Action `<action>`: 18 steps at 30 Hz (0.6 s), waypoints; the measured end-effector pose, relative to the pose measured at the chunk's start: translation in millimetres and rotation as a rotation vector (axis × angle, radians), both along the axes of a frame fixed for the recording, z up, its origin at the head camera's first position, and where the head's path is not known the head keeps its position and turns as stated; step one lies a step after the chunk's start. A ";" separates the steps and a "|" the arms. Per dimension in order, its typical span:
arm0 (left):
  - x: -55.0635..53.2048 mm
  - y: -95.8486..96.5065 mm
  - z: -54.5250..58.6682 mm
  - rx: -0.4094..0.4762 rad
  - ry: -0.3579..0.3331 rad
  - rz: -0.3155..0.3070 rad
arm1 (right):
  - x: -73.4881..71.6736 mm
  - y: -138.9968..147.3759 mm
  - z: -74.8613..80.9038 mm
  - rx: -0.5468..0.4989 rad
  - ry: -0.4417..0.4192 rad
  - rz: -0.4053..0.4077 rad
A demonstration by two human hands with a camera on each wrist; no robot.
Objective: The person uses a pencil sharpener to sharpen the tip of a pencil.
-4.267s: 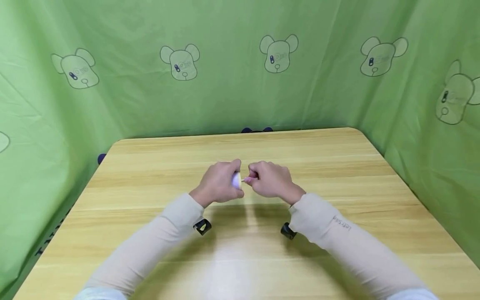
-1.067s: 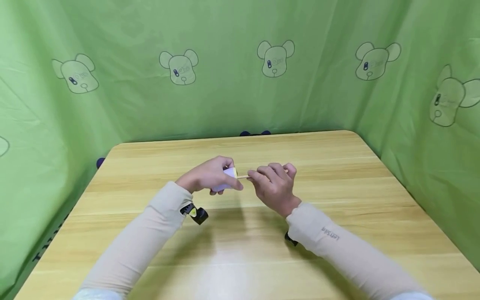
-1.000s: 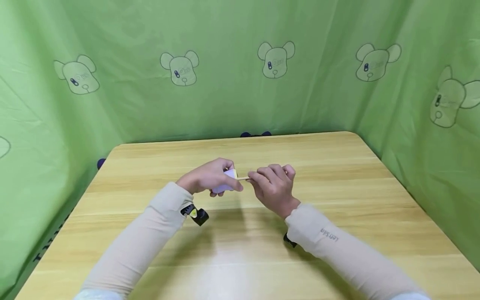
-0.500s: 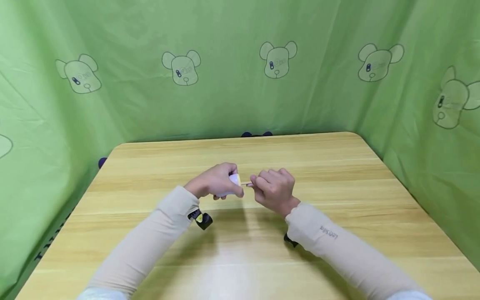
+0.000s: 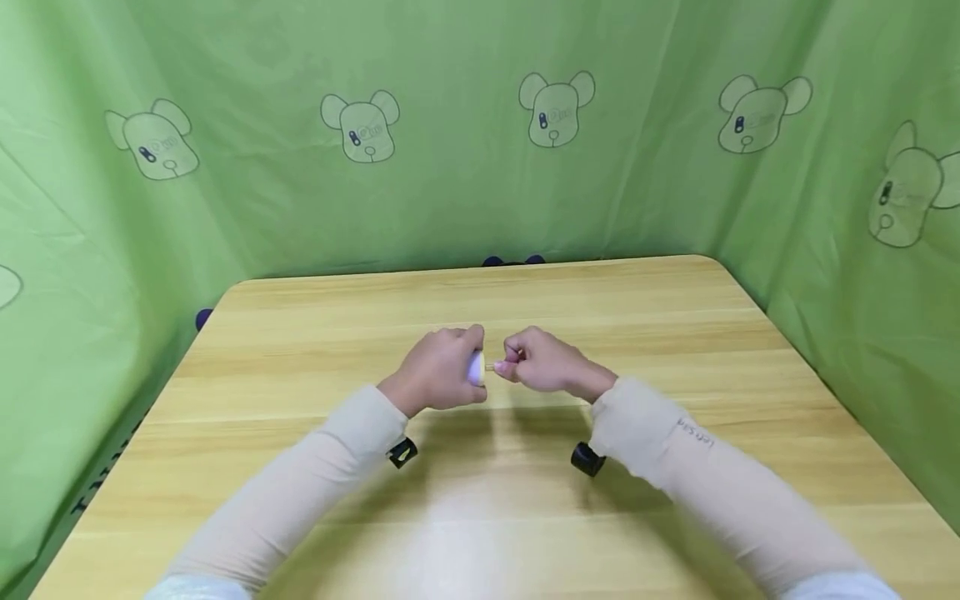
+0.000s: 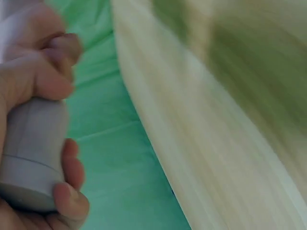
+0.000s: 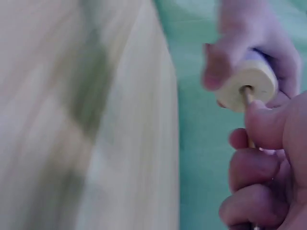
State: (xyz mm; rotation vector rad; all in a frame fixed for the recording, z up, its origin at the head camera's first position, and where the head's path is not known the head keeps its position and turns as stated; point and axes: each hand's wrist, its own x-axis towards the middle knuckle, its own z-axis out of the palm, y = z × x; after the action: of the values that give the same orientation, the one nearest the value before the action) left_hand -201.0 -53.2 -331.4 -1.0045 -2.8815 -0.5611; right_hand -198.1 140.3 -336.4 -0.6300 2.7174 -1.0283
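My left hand (image 5: 441, 371) grips a lavender pencil sharpener (image 5: 476, 368) with a rounded body, held above the table. In the left wrist view, the fingers curl around the smooth body of the sharpener (image 6: 36, 139), which has a seam line. The right hand (image 5: 551, 362) pinches a thin pencil (image 5: 490, 367) between thumb and curled fingers. Seen from the right wrist, the pencil (image 7: 248, 95) enters the hole in the sharpener's cream end face (image 7: 263, 82). The pencil's tip is hidden inside, and most of its shaft is covered by the right hand.
A light wood-grain table (image 5: 480, 517) lies beneath both hands. Green curtains (image 5: 457, 200) with bear-head drawings surround its far edge and sides. Black wrist cameras (image 5: 587, 458) hang below the sleeves.
Both hands have rolled: the right hand's knuckles have turned over to face away, and the left has tilted along with the sharpener. The pencil still sits in the hole.
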 end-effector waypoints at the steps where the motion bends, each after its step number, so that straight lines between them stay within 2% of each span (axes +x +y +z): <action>1: -0.5 0.0 -0.2 0.000 0.004 0.000 | -0.5 0.1 3.0 0.014 -0.021 -0.005; 2: -1.2 -0.3 0.6 0.017 -0.015 0.008 | -0.5 0.2 4.4 0.035 0.005 -0.010; 4: -3.5 -0.9 3.6 0.067 -0.087 0.041 | 1.5 0.4 3.5 0.076 0.160 -0.018; 8: -9.8 -2.8 13.1 0.145 -0.222 0.097 | 4.0 0.1 -10.5 0.048 0.650 -0.005; 10: -12.1 -4.0 17.8 0.158 -0.273 0.098 | 2.9 -0.8 -18.6 0.027 0.915 -0.014; 12: -12.8 -5.2 22.7 0.192 -0.362 0.093 | 0.5 -2.6 -25.7 -0.006 1.128 -0.048; 15: -12.5 -8.1 28.3 0.261 -0.533 0.081 | -2.0 -6.8 -32.0 -0.054 1.353 -0.116; 18: -12.1 -12.5 31.4 0.347 -0.725 0.068 | -2.8 -10.5 -34.8 -0.091 1.484 -0.136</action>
State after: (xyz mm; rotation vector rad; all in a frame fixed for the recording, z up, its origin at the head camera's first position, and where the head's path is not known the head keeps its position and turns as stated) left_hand -213.0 -65.7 -300.0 -0.7529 -3.1656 -1.6423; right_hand -200.9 129.8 -371.3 -1.8078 3.9091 -0.8290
